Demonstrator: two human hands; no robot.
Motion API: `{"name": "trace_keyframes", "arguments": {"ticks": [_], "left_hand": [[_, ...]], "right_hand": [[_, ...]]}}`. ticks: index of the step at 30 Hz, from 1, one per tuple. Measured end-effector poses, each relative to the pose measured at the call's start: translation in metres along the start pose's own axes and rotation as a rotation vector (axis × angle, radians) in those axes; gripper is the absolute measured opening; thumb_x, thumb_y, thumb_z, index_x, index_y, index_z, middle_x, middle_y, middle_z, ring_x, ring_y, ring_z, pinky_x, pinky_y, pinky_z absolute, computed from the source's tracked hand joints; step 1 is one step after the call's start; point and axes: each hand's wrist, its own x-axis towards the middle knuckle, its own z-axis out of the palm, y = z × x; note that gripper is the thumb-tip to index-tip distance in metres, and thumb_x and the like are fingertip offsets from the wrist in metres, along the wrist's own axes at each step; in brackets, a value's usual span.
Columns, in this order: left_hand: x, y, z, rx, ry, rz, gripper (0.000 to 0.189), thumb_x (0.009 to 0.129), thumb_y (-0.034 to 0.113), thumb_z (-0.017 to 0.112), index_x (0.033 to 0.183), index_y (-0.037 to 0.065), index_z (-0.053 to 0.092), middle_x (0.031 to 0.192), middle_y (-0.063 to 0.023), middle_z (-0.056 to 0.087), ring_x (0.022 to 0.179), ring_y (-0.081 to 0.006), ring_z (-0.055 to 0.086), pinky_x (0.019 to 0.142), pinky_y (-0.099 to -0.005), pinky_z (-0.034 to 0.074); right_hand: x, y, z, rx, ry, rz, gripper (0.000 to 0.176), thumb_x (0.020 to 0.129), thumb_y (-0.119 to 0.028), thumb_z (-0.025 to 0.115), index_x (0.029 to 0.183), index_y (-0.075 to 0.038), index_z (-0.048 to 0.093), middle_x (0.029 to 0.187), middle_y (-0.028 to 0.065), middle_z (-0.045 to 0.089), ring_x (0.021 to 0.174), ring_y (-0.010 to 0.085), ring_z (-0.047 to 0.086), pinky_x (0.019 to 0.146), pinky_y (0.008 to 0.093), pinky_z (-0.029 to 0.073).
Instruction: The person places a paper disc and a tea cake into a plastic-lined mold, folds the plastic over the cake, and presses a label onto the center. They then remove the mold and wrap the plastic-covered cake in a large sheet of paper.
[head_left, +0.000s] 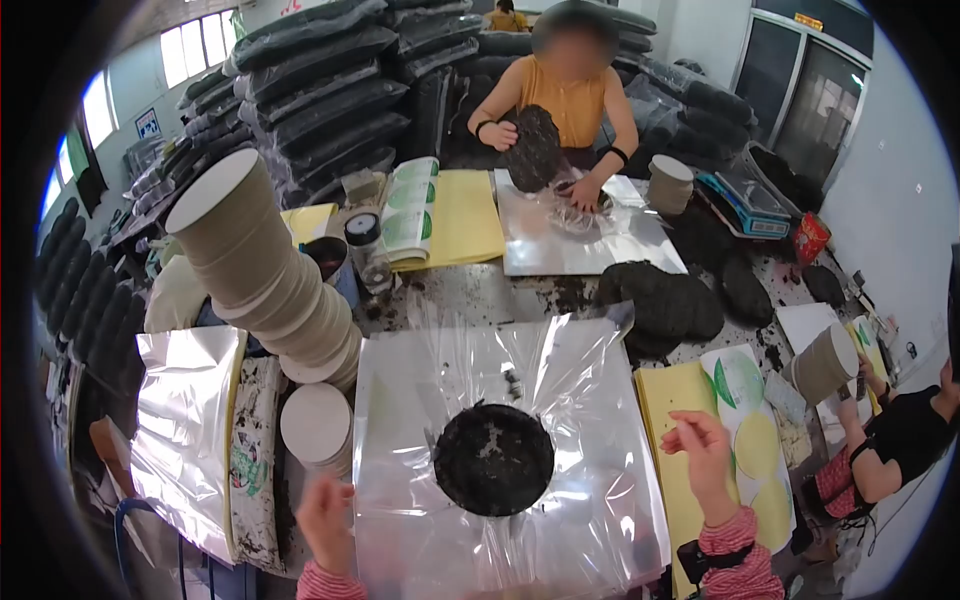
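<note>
A round, flat black cake lies on clear plastic film over a stack of silvery sheets in the middle. Left of those sheets, my left hand is raised near their edge, its fingers curled and blurred. My right hand hovers above the yellow sheets on the right, thumb and fingers bent toward each other; I cannot make out anything between them. Beside my left hand stands a short stack of round pale discs, with a tall leaning stack behind it.
Across the table a person holds a black slab. Dark lumps lie between us. A jar stands at the back left, a blue scale at the back right. Another person works at the far right.
</note>
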Motion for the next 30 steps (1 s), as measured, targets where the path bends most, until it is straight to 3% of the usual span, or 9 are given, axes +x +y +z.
{"name": "trace_keyframes", "arguments": {"ticks": [1, 3, 5, 9, 10, 11, 15, 20, 30], "left_hand": [[0.004, -0.027, -0.016, 0.086, 0.105, -0.118, 0.068, 0.086, 0.016, 0.071, 0.143, -0.001, 0.039, 0.091, -0.0107, 0.066, 0.080, -0.0205, 0.066, 0.068, -0.0311, 0.054], [-0.010, -0.012, 0.018, 1.240, -0.512, 0.758, 0.076, 0.081, 0.030, 0.078, 0.138, -0.004, 0.042, 0.110, -0.0169, 0.064, 0.098, -0.0304, 0.064, 0.083, -0.0409, 0.054], [-0.020, -0.011, 0.065, 1.250, -0.362, 0.790, 0.086, 0.074, 0.042, 0.082, 0.133, -0.007, 0.044, 0.125, -0.0212, 0.058, 0.112, -0.0372, 0.060, 0.096, -0.0455, 0.048], [-0.009, -0.020, 0.127, 1.135, -0.614, 0.889, 0.095, 0.067, 0.052, 0.084, 0.132, -0.005, 0.045, 0.130, -0.0231, 0.055, 0.119, -0.0375, 0.056, 0.106, -0.0483, 0.038], [-0.004, -0.031, 0.130, 1.017, -0.574, 0.894, 0.078, 0.070, 0.047, 0.083, 0.123, -0.002, 0.052, 0.111, -0.0172, 0.063, 0.105, -0.0328, 0.061, 0.105, -0.0490, 0.037], [0.005, -0.038, 0.134, 1.017, -0.563, 0.925, 0.078, 0.070, 0.047, 0.083, 0.123, -0.002, 0.052, 0.111, -0.0172, 0.063, 0.105, -0.0328, 0.061, 0.105, -0.0490, 0.037], [-0.004, -0.038, 0.154, 1.089, -0.311, 0.502, 0.041, 0.073, 0.033, 0.081, 0.096, 0.008, 0.058, 0.074, -0.0035, 0.058, 0.084, -0.0248, 0.060, 0.100, -0.0461, 0.039], [-0.006, -0.021, 0.156, 0.938, -0.331, 0.496, 0.046, 0.068, 0.018, 0.081, 0.107, 0.006, 0.059, 0.093, -0.0099, 0.058, 0.092, -0.0293, 0.059, 0.097, -0.0458, 0.042], [0.035, -0.021, 0.181, 0.874, -0.570, 0.755, 0.061, 0.077, 0.017, 0.079, 0.131, 0.003, 0.053, 0.121, -0.0161, 0.059, 0.118, -0.0378, 0.054, 0.102, -0.0455, 0.042]], "right_hand": [[-0.001, 0.029, 0.003, 0.004, 0.003, -0.013, 0.041, 0.094, -0.004, 0.060, 0.134, 0.000, 0.054, 0.091, 0.0107, 0.072, 0.079, 0.0180, 0.071, 0.074, 0.0306, 0.058], [-0.004, 0.076, 0.012, -0.654, -0.178, -0.221, 0.056, 0.094, -0.012, 0.064, 0.145, -0.003, 0.043, 0.123, 0.0152, 0.064, 0.113, 0.0230, 0.063, 0.086, 0.0359, 0.056], [-0.022, 0.047, 0.076, 0.290, -0.207, 0.401, 0.087, 0.086, -0.029, 0.077, 0.153, -0.004, 0.028, 0.152, 0.0157, 0.039, 0.142, 0.0265, 0.036, 0.106, 0.0417, 0.044], [-0.012, 0.118, 0.146, -0.439, -0.520, -0.472, 0.115, 0.071, -0.055, 0.081, 0.155, -0.006, 0.021, 0.158, 0.0157, 0.027, 0.147, 0.0311, 0.024, 0.123, 0.0419, 0.012], [-0.026, 0.058, 0.151, -0.325, -0.567, -0.218, 0.117, 0.071, -0.061, 0.079, 0.154, -0.002, 0.021, 0.158, 0.0175, 0.027, 0.147, 0.0355, 0.023, 0.123, 0.0436, 0.012], [-0.018, 0.047, 0.148, -0.612, -0.517, -0.716, 0.122, 0.066, -0.044, 0.089, 0.154, -0.001, 0.017, 0.153, 0.0195, 0.036, 0.145, 0.0305, 0.031, 0.115, 0.0378, 0.034], [0.014, 0.099, 0.148, 0.365, -0.392, -0.121, 0.124, 0.071, -0.016, 0.088, 0.157, -0.004, 0.000, 0.159, 0.0177, 0.022, 0.149, 0.0280, 0.021, 0.118, 0.0438, 0.028], [0.002, 0.012, 0.207, -0.315, -0.356, -0.930, 0.053, 0.074, -0.001, 0.070, 0.125, -0.002, 0.056, 0.115, 0.0144, 0.060, 0.107, 0.0350, 0.059, 0.092, 0.0411, 0.049], [0.033, 0.024, 0.171, 0.113, -0.438, -0.396, 0.044, 0.084, -0.019, 0.062, 0.121, 0.003, 0.055, 0.109, 0.0162, 0.063, 0.105, 0.0266, 0.062, 0.093, 0.0364, 0.049]]}}
